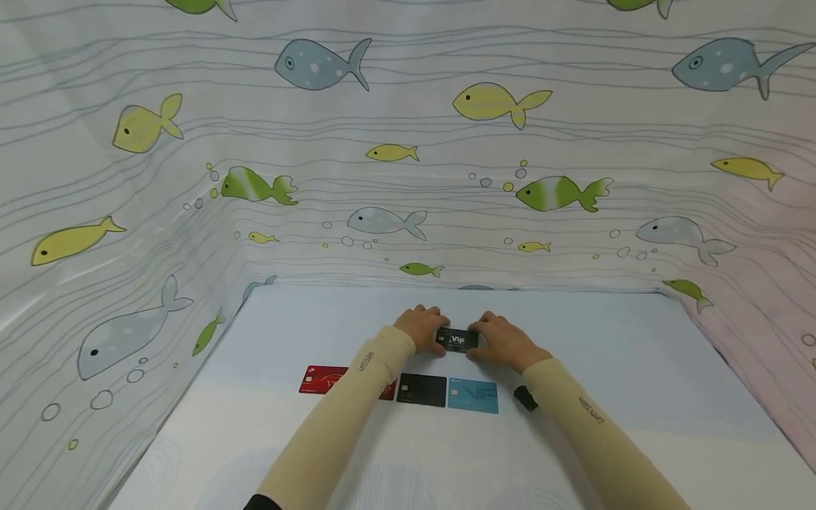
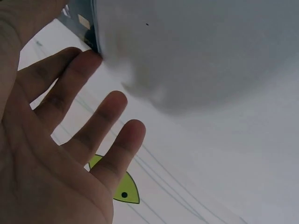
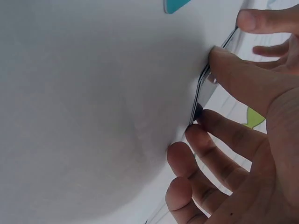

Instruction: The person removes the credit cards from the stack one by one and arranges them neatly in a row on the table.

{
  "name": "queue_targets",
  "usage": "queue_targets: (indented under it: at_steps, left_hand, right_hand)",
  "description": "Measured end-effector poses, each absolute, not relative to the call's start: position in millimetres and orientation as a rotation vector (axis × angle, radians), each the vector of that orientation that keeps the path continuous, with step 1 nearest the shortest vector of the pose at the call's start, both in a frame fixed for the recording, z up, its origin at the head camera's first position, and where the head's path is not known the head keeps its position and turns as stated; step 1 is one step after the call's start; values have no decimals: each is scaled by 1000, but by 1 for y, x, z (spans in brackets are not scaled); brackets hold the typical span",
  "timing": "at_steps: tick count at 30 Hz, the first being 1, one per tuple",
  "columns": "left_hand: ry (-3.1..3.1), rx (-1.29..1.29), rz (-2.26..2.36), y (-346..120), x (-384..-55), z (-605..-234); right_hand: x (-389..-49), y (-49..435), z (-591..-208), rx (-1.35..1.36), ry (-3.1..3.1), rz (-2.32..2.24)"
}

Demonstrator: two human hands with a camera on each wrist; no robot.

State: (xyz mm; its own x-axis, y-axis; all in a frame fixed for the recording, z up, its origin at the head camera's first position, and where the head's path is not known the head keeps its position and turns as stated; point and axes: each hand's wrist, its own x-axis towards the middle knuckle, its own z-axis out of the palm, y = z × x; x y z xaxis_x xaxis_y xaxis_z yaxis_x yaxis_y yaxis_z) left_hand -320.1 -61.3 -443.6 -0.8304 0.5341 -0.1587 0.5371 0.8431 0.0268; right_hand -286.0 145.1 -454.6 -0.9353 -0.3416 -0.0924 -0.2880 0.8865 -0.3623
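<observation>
A black card marked "Vip" (image 1: 457, 340) is between the two hands over the far middle of the table. My left hand (image 1: 422, 330) pinches its left end with thumb and fingertips; the other fingers (image 2: 133, 133) spread apart in the left wrist view. At the right end, my right hand (image 1: 505, 343) pinches it between thumb and fingertips. In the right wrist view, the card edge (image 3: 198, 93) appears as several thin layers, slightly bent. Nearer me lie a red card (image 1: 319, 380), another red one (image 1: 387, 391), a black card (image 1: 421, 390) and a blue card (image 1: 473, 395).
The left sleeve (image 1: 347, 418) crosses over the red cards and hides part of them. A small black object (image 1: 525, 398) shows beside the right sleeve (image 1: 586, 418). Fish-printed sheeting (image 1: 440, 184) rises behind and beside the white table (image 1: 605, 439).
</observation>
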Motion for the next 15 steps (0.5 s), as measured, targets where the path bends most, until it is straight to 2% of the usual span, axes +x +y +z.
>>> queue_targets:
  at_steps: [15]
  left_hand:
    - [2861, 867, -28, -63, -312, -439]
  right_hand:
    - [-286, 142, -453, -500, 2905, -492]
